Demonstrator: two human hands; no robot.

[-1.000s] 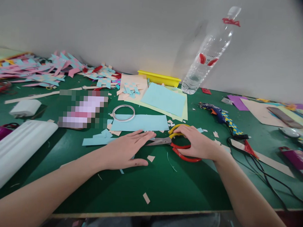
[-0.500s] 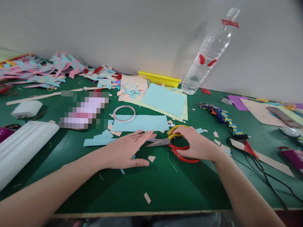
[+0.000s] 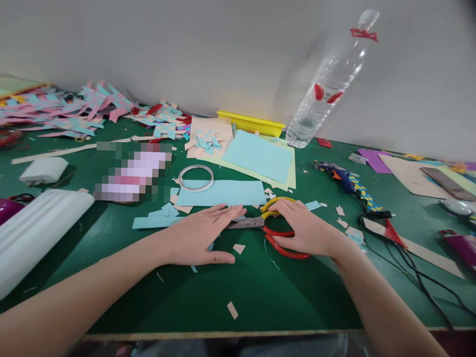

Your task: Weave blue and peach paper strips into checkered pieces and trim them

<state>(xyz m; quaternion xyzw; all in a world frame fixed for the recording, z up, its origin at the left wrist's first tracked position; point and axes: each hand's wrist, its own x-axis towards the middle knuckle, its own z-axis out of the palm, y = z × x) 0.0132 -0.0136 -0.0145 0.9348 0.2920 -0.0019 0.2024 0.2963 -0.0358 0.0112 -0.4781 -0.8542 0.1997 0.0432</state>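
Observation:
My left hand (image 3: 207, 234) lies palm down with its fingers stretched out and the thumb apart. Beside its wrist a narrow light blue paper strip (image 3: 150, 222) sticks out. My right hand (image 3: 304, 227) grips a pair of scissors (image 3: 254, 222) by the yellow and red handles. The blades point left, and their tips are hidden under my left fingers. Just beyond both hands lies a light blue paper rectangle (image 3: 237, 193), with a roll of tape (image 3: 196, 177) over its left end. Small paper scraps (image 3: 238, 249) are scattered around.
Farther back are light blue paper sheets (image 3: 262, 154), a yellow tray (image 3: 250, 123) and a leaning plastic bottle (image 3: 319, 95). A pile of paper strips (image 3: 64, 110), a pixelated phone (image 3: 134, 175) and a long white object (image 3: 32, 244) occupy the left. Black cables (image 3: 410, 268) lie at right.
My right hand has shifted slightly left with the scissors, whose blades now reach farther under my left fingers. My left hand stays almost still.

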